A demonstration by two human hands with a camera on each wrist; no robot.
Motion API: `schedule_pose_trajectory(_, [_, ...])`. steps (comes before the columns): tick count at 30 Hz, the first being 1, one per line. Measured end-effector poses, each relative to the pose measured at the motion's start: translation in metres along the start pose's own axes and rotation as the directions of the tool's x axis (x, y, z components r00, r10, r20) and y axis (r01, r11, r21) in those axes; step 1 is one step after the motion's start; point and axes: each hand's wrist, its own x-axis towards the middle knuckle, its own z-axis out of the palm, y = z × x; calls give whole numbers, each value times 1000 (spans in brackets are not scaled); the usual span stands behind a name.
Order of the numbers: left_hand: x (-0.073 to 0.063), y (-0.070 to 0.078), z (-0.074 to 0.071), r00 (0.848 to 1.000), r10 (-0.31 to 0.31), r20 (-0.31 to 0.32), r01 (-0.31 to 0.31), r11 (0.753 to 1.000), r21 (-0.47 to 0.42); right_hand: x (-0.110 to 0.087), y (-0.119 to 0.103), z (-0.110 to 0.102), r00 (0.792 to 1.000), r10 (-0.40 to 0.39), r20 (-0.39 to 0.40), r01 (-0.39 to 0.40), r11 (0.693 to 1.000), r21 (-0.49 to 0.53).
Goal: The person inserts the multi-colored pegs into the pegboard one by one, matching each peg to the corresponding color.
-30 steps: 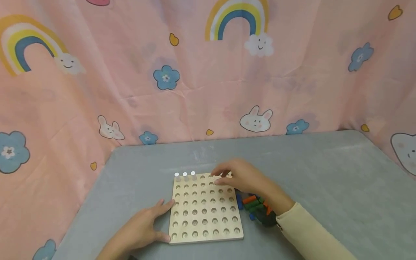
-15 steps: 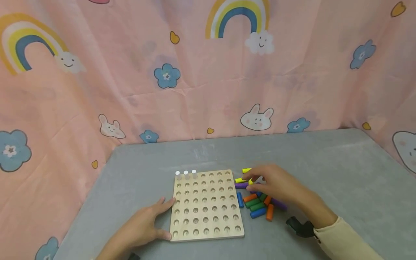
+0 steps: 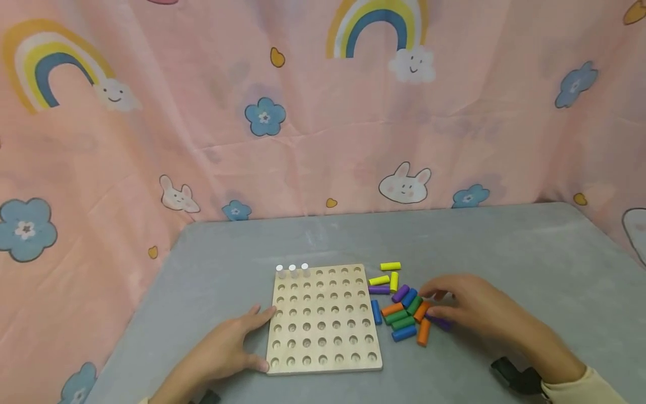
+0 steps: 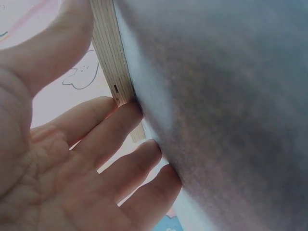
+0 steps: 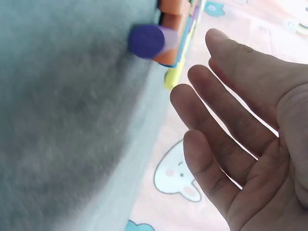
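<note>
A light wooden board (image 3: 324, 332) with rows of round holes lies flat on the table. Three white pegs (image 3: 292, 271) stand upright in its far left holes. My left hand (image 3: 227, 342) rests against the board's left edge, thumb and fingers spread; in the left wrist view its fingertips meet the board's wooden side (image 4: 113, 57). My right hand (image 3: 471, 306) is over the right end of a pile of coloured pegs, by a purple peg (image 3: 438, 321) and an orange peg (image 3: 421, 311). In the right wrist view its fingers are loosely extended, nothing between them, apart from the purple peg (image 5: 147, 41).
Beside the board's right edge lie several loose pegs, among them yellow pegs (image 3: 390, 266), green pegs (image 3: 402, 322) and blue pegs (image 3: 404, 334). A grey table (image 3: 525, 252) extends around them. Behind it hangs a pink printed curtain (image 3: 313, 157).
My right hand has moved from above the board's far right corner, past the yellow pegs, to the right side of the pile. The left hand stays at the board's edge.
</note>
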Motion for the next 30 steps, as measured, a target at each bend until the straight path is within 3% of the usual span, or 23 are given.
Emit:
schedule_pose_trajectory(11, [0,-4,0,999,32,2,-32,999,-13,3,6,1,990,68,124,-61,996,-59])
schedule_pose_trajectory(30, [0,-3,0,1000,13,9,-13,1000,7,5,10,4,984,42,171,-27,996,-90])
